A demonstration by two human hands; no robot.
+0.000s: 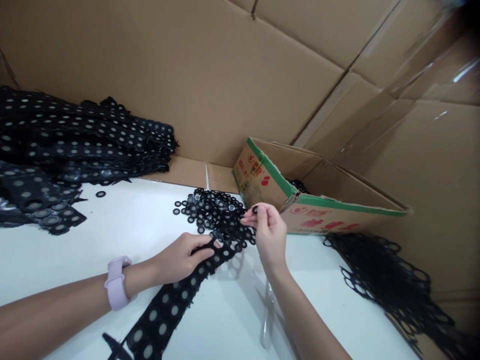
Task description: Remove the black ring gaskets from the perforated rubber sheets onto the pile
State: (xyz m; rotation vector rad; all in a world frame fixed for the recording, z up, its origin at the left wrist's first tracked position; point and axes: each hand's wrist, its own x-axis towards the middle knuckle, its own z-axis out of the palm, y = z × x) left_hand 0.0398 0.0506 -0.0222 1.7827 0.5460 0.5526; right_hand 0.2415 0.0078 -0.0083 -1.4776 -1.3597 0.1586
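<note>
Red lettering [330, 225] marks the carton [276, 195]; left hand [183, 260] clasps a strip [170, 302], right hand [270, 235] pinches a ring [255, 210].

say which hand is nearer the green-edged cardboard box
Right. The right hand is by the near corner of the box, pinching a small black ring; the left hand is farther off to the left, gripping a dotted black strip.

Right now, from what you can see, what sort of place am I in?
Probably a workshop or factory bench for small parts: a heap of small black rings lies on a white tabletop, with piled dotted black strips and a printed cardboard box close by.
</note>
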